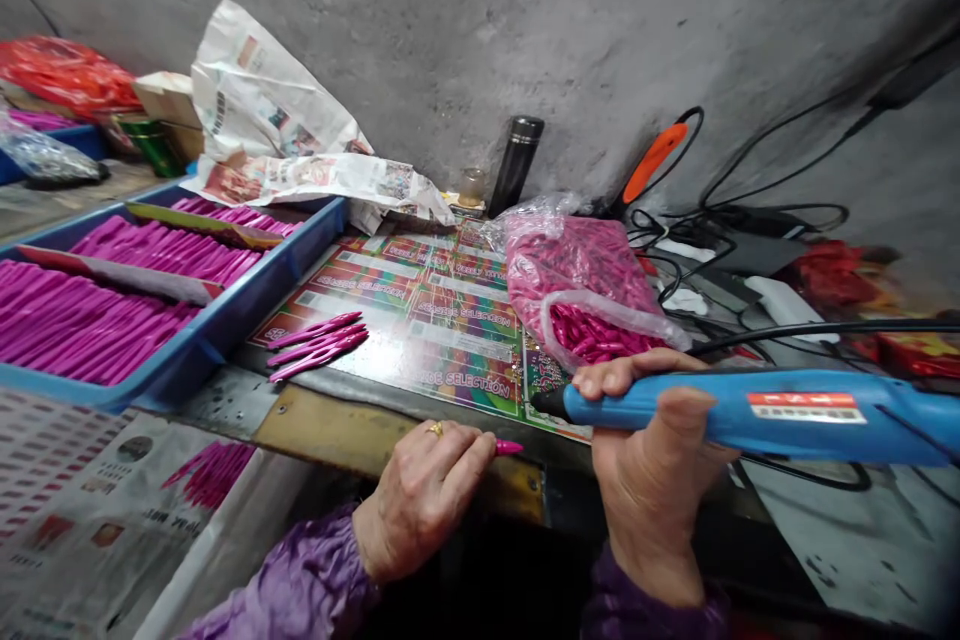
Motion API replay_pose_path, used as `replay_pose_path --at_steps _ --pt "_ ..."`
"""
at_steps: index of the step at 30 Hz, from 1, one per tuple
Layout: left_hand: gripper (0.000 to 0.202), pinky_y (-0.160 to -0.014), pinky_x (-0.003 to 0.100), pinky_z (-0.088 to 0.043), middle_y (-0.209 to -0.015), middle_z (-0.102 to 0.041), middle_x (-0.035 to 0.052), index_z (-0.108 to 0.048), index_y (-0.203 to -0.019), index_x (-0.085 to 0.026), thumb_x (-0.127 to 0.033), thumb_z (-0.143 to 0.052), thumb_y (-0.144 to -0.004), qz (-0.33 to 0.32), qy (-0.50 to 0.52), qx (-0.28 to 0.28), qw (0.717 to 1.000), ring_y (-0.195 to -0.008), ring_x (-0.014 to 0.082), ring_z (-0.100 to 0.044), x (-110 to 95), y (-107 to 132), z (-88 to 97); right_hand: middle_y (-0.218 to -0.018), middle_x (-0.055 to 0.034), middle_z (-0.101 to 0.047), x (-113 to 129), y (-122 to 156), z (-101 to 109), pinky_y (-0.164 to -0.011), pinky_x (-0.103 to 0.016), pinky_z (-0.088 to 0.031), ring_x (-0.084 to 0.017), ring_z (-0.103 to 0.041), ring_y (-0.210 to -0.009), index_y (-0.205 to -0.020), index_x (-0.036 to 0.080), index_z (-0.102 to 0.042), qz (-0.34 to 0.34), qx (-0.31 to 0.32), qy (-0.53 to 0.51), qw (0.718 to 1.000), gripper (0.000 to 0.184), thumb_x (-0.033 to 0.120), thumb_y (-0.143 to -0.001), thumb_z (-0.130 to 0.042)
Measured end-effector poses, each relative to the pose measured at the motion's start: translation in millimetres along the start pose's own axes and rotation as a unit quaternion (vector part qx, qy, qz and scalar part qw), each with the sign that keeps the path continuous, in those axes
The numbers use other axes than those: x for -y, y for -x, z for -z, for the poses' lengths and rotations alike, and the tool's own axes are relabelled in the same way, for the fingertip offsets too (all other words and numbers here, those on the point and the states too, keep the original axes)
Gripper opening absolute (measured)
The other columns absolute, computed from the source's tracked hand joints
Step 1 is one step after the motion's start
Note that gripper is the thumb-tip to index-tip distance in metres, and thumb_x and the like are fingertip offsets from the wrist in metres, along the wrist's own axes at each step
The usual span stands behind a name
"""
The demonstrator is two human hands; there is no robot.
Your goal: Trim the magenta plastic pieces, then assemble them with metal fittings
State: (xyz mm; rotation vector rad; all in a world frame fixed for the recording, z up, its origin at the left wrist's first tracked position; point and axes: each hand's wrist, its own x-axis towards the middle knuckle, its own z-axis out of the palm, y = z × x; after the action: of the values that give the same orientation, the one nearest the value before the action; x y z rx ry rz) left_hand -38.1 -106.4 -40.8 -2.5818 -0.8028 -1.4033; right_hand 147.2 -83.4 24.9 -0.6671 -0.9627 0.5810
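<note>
Blue plastic tray (225,320), well to the left of the left hand (431,490): filled with rows of slim magenta barrels (97,320), parted by card strips (120,272); near end cut off at the picture's edge, far corner lying under crumpled newspaper (255,90).

Printed sheet (420,350), just beyond both hands: glossy, multicoloured, lettered "SELECTION", partly hidden beneath other stock.

Blue power tool (772,440), clamped in the right hand (656,480), fingers and thumb wrapped about its body: red-and-white label, black nose pointing toward the left hand. Rear end runs out of view; any bit at the nose is too dark to make out.

Clear plastic bag (574,270), directly beyond the right hand: mouth open toward the hands, heaped with small magenta parts; single shapes deep inside hard to tell.

Loose pieces (326,352), beyond and left of the left hand: a few glossy magenta lengths, tapered, side by side on the sheet.

Magenta piece (510,447), pinched tight between left thumb and fingers: shiny, pointed end toward the right hand; remainder hidden within the fist.
</note>
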Motion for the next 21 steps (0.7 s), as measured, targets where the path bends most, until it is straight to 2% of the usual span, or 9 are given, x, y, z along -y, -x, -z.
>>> replay_pose_path --at_steps 4,10,21 --pt "0.022 -0.06 0.03 -0.05 -0.091 -0.071 0.0119 -0.059 -0.117 -0.003 -0.003 -0.049 -0.098 -0.02 -0.019 0.004 1.0 -0.074 0.0182 -0.063 0.9 0.2 1.0 -0.061 0.0047 -0.053 15.4 6.9 -2.2 -0.06 -0.033 -0.051 -0.016 -0.05 -0.055 -0.086 0.021 -0.06 -0.037 -0.004 0.0 0.999 0.049 0.066 -0.078 -0.077" --pt "0.021 -0.058 0.029 -0.051 -0.086 -0.07 0.0089 -0.061 -0.113 -0.007 -0.006 -0.044 -0.101 -0.024 -0.043 0.003 0.999 -0.07 0.0166 -0.063 -0.2 -2.9 5.3 -0.062 0.0053 -0.052 29.4 14.6 -4.0 -0.06 -0.031 -0.05 -0.015 -0.048 -0.055 -0.084 0.023 -0.058 -0.101 -0.015 -0.015 0.995 0.058 0.076 -0.071 -0.076" --pt "0.023 -0.062 0.03 -0.051 -0.091 -0.07 0.0117 -0.058 -0.119 -0.004 -0.002 -0.053 -0.096 -0.011 -0.014 0.009 1.0 -0.076 0.018 -0.062 1.0 4.5 -0.2 -0.059 0.005 -0.053 39.5 17.1 -8.6 -0.059 -0.03 -0.051 -0.015 -0.047 -0.054 -0.081 0.023 -0.06 -0.111 -0.02 -0.02 0.993 0.06 0.078 -0.066 -0.079"
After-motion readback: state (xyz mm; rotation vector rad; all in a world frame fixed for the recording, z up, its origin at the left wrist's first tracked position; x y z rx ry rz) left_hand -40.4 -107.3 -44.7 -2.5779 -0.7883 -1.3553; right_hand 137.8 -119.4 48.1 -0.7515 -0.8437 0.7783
